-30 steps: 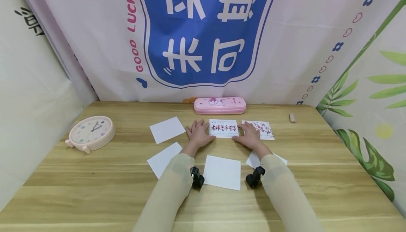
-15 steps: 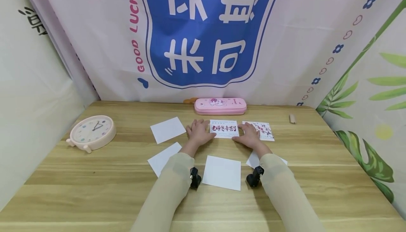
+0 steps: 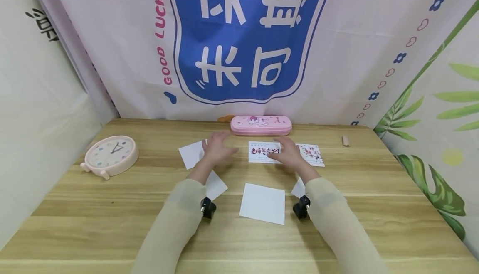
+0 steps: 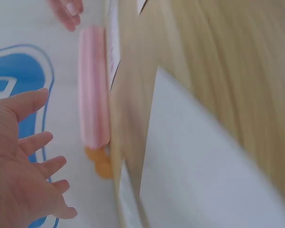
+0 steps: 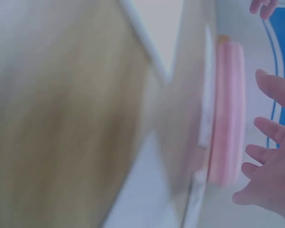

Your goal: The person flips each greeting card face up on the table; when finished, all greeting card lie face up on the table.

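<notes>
A white card with red Chinese writing [image 3: 258, 152] lies flat at the back middle of the table. Its right end is overlapped in the head view by my right hand [image 3: 288, 153], whose fingers are spread and hold nothing. Beside that card, to the right, lies a card with a red blossom print [image 3: 311, 154], partly behind the same hand. My left hand [image 3: 217, 150] is over the right edge of a blank white card [image 3: 190, 154], empty. In the left wrist view the fingers of the left hand [image 4: 19, 161] are extended; the right wrist view shows the right hand [image 5: 275, 156] likewise.
More blank cards lie nearer: one [image 3: 262, 204] in front, one [image 3: 216, 186] by the left sleeve, one [image 3: 298, 188] partly under the right forearm. A pink pencil case [image 3: 260, 125] stands at the back. A round clock [image 3: 111, 154] is left, a small beige piece [image 3: 345, 141] right.
Both hands have come off the card with red writing. The left hand has moved left, toward the blank card; the right has shifted slightly left, over the written card's end.
</notes>
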Available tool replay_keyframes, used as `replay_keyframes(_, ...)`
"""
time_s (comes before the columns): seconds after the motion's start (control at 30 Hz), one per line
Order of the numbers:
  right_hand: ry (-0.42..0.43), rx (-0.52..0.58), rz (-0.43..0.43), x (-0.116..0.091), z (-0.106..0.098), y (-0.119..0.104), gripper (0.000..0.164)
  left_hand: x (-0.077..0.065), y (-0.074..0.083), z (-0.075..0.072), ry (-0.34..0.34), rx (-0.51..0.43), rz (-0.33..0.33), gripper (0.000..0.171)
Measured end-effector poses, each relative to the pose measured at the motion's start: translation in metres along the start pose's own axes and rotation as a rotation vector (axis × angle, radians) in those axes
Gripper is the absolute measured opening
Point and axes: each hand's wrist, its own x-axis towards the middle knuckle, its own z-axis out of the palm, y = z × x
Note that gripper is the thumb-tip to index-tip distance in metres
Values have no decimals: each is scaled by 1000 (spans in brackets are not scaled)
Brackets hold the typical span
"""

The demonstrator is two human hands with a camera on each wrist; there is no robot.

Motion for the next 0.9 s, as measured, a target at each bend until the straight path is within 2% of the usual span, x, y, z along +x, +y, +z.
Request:
replay_keyframes(0.2,3,120,6,10,4,-27,64,-14,-17,-21,46,-86,-22,59)
replay_keyframes(0.3,-9,119,-11,14,10,-38,64,-20,-23,-25,58,-110,-18,61)
replay_keyframes(0.5,-52,103,-58,20,29,-57,66,-27,-43,-37,115,-70,-20,59)
replay_keyframes(0.7,-50,112,-128,29,51,-71,69,-32,-70,-50,103,-23,-63,61)
replay_keyframes(0.9,-101,123,-83,34,73,-87,71,-38,-88,-62,67,5,-108,69)
